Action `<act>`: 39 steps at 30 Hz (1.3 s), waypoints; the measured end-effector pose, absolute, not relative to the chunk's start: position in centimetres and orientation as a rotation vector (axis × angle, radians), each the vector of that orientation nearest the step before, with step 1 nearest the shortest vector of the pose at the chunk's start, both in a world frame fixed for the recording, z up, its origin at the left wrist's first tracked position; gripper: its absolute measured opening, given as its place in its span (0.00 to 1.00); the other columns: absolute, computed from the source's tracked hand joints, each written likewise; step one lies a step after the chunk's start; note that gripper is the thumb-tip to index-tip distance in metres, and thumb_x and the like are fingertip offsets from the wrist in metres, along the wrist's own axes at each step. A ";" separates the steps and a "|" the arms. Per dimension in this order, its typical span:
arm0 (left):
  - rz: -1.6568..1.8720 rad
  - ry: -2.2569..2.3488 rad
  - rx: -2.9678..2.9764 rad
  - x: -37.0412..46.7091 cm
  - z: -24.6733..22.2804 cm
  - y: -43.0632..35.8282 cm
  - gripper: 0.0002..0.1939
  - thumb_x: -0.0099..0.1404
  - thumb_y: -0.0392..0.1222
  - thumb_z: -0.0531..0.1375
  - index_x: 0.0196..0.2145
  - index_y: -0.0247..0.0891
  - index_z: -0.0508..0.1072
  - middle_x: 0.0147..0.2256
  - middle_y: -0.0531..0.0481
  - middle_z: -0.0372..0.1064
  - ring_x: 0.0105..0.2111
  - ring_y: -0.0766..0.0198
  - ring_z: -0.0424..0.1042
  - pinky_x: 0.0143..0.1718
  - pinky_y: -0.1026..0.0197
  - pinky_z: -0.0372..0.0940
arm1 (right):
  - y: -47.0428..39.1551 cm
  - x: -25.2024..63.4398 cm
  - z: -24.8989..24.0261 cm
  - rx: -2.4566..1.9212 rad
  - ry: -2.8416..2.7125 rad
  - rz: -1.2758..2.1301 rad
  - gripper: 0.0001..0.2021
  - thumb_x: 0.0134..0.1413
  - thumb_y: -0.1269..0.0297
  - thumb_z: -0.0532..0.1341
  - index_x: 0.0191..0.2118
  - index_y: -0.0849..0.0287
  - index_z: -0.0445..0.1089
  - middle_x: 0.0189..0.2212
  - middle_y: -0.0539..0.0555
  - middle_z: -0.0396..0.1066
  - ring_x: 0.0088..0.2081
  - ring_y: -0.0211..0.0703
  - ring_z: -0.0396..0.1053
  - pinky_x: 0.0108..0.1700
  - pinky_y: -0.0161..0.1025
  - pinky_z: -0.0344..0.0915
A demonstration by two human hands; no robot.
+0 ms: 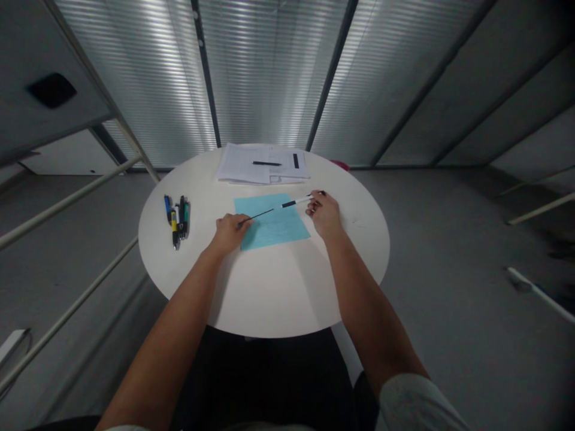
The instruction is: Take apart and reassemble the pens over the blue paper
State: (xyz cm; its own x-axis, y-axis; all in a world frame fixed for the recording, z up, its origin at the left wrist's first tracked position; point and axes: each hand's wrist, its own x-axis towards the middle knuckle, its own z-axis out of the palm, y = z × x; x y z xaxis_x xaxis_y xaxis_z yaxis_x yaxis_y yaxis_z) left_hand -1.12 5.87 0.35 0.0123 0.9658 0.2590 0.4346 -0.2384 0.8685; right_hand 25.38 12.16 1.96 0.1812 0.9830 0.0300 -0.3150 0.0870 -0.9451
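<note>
Pinching needle-thin dark rod (261, 215): left fingers (240, 217); grasping cylindrical black-and-white pen barrel (300, 200): right fingers (318, 196); flat blue paper (275, 232) beneath.

The scene is dim and grey. Pale glare streaks the ribbed grey panels (269, 72) at the back, the brightest part of the view, while the round white bench (274, 299) catches a softer light and carries faint shadows beside both bare forearms (179, 317). The upper right corner sinks into black. Wide-angle distortion slants straight lines outward; fine detail on the slim white-and-black pen (302, 200) is soft.
</note>
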 end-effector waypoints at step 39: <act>0.865 1.699 2.250 -0.9 -1.2 6.4 0.14 0.65 0.52 0.57 0.41 0.49 0.80 0.43 0.45 0.74 0.44 0.50 0.68 0.46 0.50 0.58 | 8.9 21.9 1.6 -1.331 -2.332 0.123 0.13 0.59 0.57 0.59 0.48 0.52 0.73 0.49 0.56 0.72 0.53 0.52 0.61 0.54 0.49 0.50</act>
State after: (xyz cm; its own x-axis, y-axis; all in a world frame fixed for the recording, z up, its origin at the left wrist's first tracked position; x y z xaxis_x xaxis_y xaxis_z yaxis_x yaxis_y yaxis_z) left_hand -0.94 6.38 -1.20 0.1718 0.9270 0.3335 0.8147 -0.3240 0.4809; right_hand 21.87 8.91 1.58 -0.4336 0.8357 0.3371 0.7954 0.5307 -0.2926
